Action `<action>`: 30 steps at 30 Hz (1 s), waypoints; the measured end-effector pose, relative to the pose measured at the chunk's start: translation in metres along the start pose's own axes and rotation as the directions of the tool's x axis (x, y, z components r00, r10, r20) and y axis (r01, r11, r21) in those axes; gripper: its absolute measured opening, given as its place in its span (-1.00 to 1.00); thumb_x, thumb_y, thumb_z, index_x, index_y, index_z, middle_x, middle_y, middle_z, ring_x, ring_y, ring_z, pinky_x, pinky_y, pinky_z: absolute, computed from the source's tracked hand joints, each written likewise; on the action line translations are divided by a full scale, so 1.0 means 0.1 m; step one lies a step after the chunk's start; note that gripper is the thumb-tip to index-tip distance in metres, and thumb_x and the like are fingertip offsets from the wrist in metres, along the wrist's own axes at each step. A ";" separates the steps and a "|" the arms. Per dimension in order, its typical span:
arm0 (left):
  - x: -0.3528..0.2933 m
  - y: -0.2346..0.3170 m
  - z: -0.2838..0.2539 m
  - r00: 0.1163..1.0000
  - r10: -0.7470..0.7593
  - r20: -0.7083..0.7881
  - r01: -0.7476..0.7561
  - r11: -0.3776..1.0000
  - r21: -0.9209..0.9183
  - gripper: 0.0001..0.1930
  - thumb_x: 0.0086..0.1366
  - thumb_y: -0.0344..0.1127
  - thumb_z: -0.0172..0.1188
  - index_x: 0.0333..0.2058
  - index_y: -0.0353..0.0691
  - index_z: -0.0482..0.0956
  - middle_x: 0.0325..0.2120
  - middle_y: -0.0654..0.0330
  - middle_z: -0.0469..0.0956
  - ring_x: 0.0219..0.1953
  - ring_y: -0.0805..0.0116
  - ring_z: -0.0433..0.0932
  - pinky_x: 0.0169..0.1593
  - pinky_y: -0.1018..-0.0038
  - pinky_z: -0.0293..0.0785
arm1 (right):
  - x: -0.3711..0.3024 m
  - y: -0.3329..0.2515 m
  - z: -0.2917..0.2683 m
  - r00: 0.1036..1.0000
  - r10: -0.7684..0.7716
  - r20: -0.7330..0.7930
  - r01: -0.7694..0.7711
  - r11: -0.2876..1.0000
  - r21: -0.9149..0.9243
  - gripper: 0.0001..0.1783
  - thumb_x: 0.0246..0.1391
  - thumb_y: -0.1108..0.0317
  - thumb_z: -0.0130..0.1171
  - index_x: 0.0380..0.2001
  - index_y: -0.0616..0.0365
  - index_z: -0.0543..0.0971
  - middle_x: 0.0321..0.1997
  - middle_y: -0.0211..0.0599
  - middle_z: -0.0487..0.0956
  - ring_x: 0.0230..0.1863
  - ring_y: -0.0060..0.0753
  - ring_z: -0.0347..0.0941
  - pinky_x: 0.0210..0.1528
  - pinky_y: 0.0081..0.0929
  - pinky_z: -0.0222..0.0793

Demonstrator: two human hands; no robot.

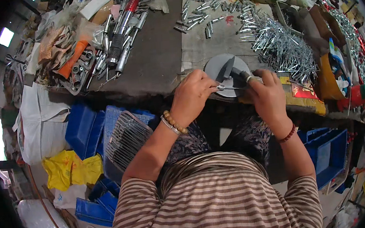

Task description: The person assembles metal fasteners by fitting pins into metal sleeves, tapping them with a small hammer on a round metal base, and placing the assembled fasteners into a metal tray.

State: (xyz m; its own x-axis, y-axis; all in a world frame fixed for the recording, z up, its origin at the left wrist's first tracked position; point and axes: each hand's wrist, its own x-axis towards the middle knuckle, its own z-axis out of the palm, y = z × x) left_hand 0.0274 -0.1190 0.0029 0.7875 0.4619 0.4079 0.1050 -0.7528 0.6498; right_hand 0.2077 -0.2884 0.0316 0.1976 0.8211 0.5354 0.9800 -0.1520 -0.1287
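Observation:
My left hand point(193, 96) is closed in a pinch on a small silvery metal sleeve point(220, 87) at the front edge of the workbench. From it a thin metal rod point(234, 88) runs right to the fingertips of my right hand point(269, 95), which are closed around its other end. A pale wrap shows on one right finger. Between the hands, a dark-headed hammer point(226, 69) lies over a round grey disc point(213, 64). Its handle reaches my right fingers; whether they also grip it is hidden.
Right of the disc lies a big heap of thin metal rods point(287, 48); several short metal sleeves point(202, 19) are scattered behind. Ratchet-like tools point(118, 46) and an orange-handled tool point(71, 60) crowd the left. Blue crates point(84, 127) stand below; a yellow container point(331, 77) sits far right.

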 end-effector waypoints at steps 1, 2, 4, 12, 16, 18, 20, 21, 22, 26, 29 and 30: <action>0.00 0.00 0.00 0.999 -0.040 0.016 0.040 0.999 -0.008 -0.88 0.21 -0.37 0.35 -0.28 -0.25 0.69 -0.28 0.11 0.52 -0.23 0.07 0.58 -0.15 0.28 0.50 | -0.01 -0.04 -0.01 1.000 -0.002 0.000 0.002 1.000 0.001 -0.69 0.00 0.45 0.34 -0.13 0.07 0.61 -0.12 -0.14 0.53 -0.24 -0.03 0.53 -0.23 -0.18 0.46; 0.00 -0.01 0.01 0.999 -0.042 0.015 0.042 0.999 -0.007 -0.88 0.21 -0.37 0.35 -0.28 -0.25 0.69 -0.28 0.11 0.52 -0.23 0.07 0.58 -0.15 0.28 0.50 | -0.03 -0.12 -0.04 0.997 0.016 0.071 -0.016 1.000 0.003 -0.71 -0.01 0.43 0.35 -0.17 0.09 0.60 -0.13 -0.14 0.55 -0.22 -0.03 0.53 -0.22 -0.19 0.46; -0.01 -0.01 0.01 0.999 -0.054 0.005 0.054 0.998 -0.041 -0.87 0.20 -0.36 0.36 -0.28 -0.23 0.71 -0.28 0.14 0.52 -0.22 0.11 0.58 -0.13 0.29 0.50 | -0.09 -0.25 -0.06 0.989 0.034 0.141 -0.035 0.999 0.005 -0.74 -0.01 0.40 0.37 -0.20 0.11 0.59 -0.13 -0.15 0.56 -0.20 -0.03 0.53 -0.21 -0.20 0.45; -0.22 0.15 0.10 0.976 -0.153 -0.152 0.135 0.983 -0.128 -0.69 0.32 -0.42 0.26 0.04 -0.17 0.64 -0.31 0.17 0.61 -0.39 0.36 0.58 -0.29 0.41 0.50 | -0.33 -0.44 -0.01 0.834 0.258 0.488 -0.492 0.748 0.446 -0.74 0.10 0.40 0.34 -0.20 0.27 0.53 -0.49 -0.07 0.60 -0.47 -0.01 0.56 -0.37 -0.16 0.45; -0.31 0.29 0.15 0.816 -0.560 0.142 0.539 0.649 -0.537 -0.56 0.43 -0.42 0.15 0.27 -0.14 0.46 -0.32 0.21 0.68 -0.49 0.59 0.52 -0.40 0.60 0.50 | -0.40 -0.50 0.09 0.718 0.276 0.639 -0.692 0.380 0.614 -0.78 0.17 0.43 0.30 -0.18 0.28 0.52 -0.50 -0.22 0.58 -0.50 -0.39 0.50 -0.41 -0.36 0.40; -0.32 0.28 0.15 0.808 -0.561 0.177 0.541 0.591 -0.598 -0.51 0.44 -0.42 0.14 0.32 -0.15 0.37 -0.30 0.21 0.68 -0.47 0.60 0.53 -0.39 0.63 0.50 | -0.40 -0.56 0.10 0.624 0.266 0.734 -0.774 0.087 0.627 -0.82 0.21 0.45 0.28 -0.20 0.28 0.52 -0.51 -0.37 0.55 -0.48 -0.64 0.40 -0.44 -0.50 0.34; -0.34 0.27 0.15 0.801 -0.563 0.202 0.538 0.529 -0.656 -0.45 0.44 -0.42 0.14 0.37 -0.17 0.28 -0.29 0.21 0.68 -0.45 0.60 0.53 -0.37 0.66 0.50 | -0.42 -0.61 0.15 0.629 0.258 0.733 -0.772 0.094 0.629 -0.83 0.21 0.45 0.27 -0.20 0.28 0.52 -0.51 -0.42 0.54 -0.48 -0.67 0.39 -0.44 -0.53 0.33; -0.37 0.26 0.14 0.798 -0.565 0.208 0.530 0.494 -0.689 -0.44 0.44 -0.41 0.14 0.37 -0.20 0.25 -0.29 0.20 0.68 -0.44 0.60 0.53 -0.39 0.66 0.49 | -0.43 -0.65 0.18 0.634 0.249 0.732 -0.769 0.103 0.631 -0.83 0.22 0.45 0.27 -0.20 0.28 0.52 -0.50 -0.46 0.53 -0.48 -0.70 0.39 -0.44 -0.57 0.32; -0.41 0.25 0.13 0.795 -0.569 0.209 0.518 0.460 -0.721 -0.42 0.44 -0.41 0.15 0.37 -0.23 0.22 -0.28 0.19 0.68 -0.42 0.61 0.53 -0.40 0.66 0.47 | -0.41 -0.70 0.18 0.638 0.225 0.737 -0.768 0.105 0.632 -0.83 0.22 0.45 0.27 -0.20 0.28 0.52 -0.50 -0.46 0.53 -0.48 -0.70 0.39 -0.44 -0.57 0.32; -0.50 0.26 -0.02 0.810 -0.565 0.155 0.487 0.503 -0.714 -0.32 0.31 -0.44 0.31 0.34 -0.26 0.21 -0.36 0.27 0.62 -0.39 0.58 0.52 -0.35 0.64 0.43 | -0.42 -0.93 0.22 0.656 0.193 0.730 -0.755 0.165 0.634 -0.78 0.22 0.48 0.24 -0.10 0.29 0.52 -0.47 -0.47 0.52 -0.43 -0.69 0.38 -0.40 -0.57 0.35; -0.69 0.14 -0.08 0.830 -0.558 -0.001 0.356 0.531 -0.769 -0.36 0.27 -0.50 0.32 0.28 -0.27 0.25 -0.40 0.29 0.57 -0.35 0.59 0.52 -0.22 0.58 0.43 | -0.46 -1.05 0.22 0.667 0.190 0.720 -0.743 0.090 0.664 -0.60 0.25 0.51 0.19 0.14 0.26 0.46 -0.24 -0.42 0.55 -0.24 -0.65 0.42 -0.22 -0.60 0.40; -0.78 0.08 -0.19 0.820 -0.572 -0.009 0.366 0.537 -0.760 -0.38 0.28 -0.50 0.31 0.27 -0.27 0.26 -0.39 0.29 0.57 -0.34 0.60 0.52 -0.22 0.59 0.43 | -0.47 -1.04 0.22 0.643 0.154 0.750 -0.764 0.051 0.644 -0.53 0.26 0.52 0.18 0.22 0.25 0.42 -0.17 -0.40 0.55 -0.17 -0.63 0.43 -0.16 -0.60 0.41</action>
State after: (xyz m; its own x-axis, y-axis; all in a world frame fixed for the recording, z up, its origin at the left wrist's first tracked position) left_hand -0.0447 -0.1527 -0.0117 0.5804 0.8137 -0.0314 -0.1168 0.1214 0.9857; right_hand 0.0954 -0.2993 0.0017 0.2598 0.9172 -0.3021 -0.1171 -0.2806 -0.9526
